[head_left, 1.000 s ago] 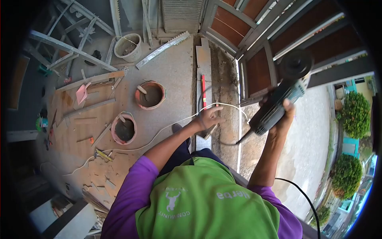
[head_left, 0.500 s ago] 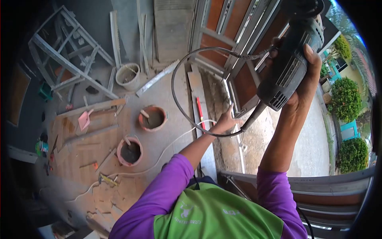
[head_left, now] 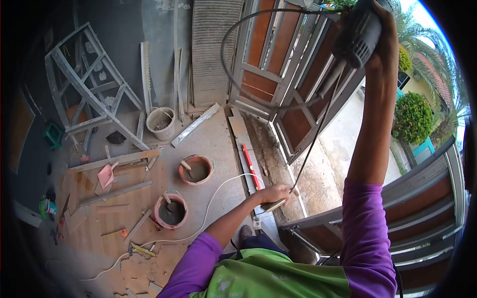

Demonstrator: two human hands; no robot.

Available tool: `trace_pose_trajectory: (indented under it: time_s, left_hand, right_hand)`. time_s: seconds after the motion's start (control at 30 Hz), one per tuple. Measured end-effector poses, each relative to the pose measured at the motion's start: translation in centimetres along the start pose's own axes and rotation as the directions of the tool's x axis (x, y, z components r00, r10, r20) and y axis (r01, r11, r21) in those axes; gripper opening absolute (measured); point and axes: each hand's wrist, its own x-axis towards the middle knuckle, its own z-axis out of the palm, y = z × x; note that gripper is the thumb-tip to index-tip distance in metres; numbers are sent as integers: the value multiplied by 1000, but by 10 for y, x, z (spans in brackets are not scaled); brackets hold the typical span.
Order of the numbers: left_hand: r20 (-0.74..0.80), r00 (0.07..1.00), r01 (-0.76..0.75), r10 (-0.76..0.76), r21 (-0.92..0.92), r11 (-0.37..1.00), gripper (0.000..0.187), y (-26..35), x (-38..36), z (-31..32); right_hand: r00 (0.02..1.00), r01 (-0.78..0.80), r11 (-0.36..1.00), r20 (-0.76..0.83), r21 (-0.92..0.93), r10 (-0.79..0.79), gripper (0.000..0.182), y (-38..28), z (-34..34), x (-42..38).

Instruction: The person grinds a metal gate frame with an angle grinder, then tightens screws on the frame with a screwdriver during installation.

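My right hand (head_left: 385, 42) is raised at the top right, wrapped round the body of a dark power tool (head_left: 358, 39). A black cable (head_left: 231, 35) loops from the tool to the left. A thin cord (head_left: 318, 131) runs down from beside the tool to my left hand (head_left: 278, 195). The left hand is low at the centre, its fingers closed round the cord, with a thin pale object (head_left: 273, 205) just under it. A red level (head_left: 251, 166) lies on the floor strip beyond that hand.
Two buckets of mortar (head_left: 196, 170) (head_left: 170, 210) and a pale bucket (head_left: 160, 123) stand on the floor. A metal ladder frame (head_left: 92, 84) leans at the left. Folding gate panels (head_left: 298, 119) stand ahead; another gate (head_left: 417, 218) is at the right. A pink dustpan (head_left: 106, 175) lies among wood strips.
My right hand has lifted the tool higher, partly out of view. My left hand has moved down and back from the gate edge, and the cord now stretches to it.
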Motion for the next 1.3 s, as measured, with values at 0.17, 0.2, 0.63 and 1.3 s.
trace_pose_trajectory:
  time_s: [0.17, 0.2, 0.63, 1.3]
  left_hand:
    - [-335, 942, 159, -29, 369, 916, 28, -11, -112, 29]
    - [-390, 920, 197, -30, 396, 897, 30, -17, -133, 29]
    - [-994, 109, 605, -11, 57, 794, 20, 22, -444, 174]
    - [-904, -358, 932, 232, -360, 37, 18, -151, -853, 389]
  right_hand:
    - [964, 7, 998, 264, 55, -21, 54, 0, -48, 68]
    - [958, 35, 994, 280, 101, -63, 51, -7, -36, 55]
    - [853, -506, 832, -11, 226, 522, 54, 88, -123, -90]
    - [65, -813, -92, 247, 575, 967, 62, 212, -103, -540]
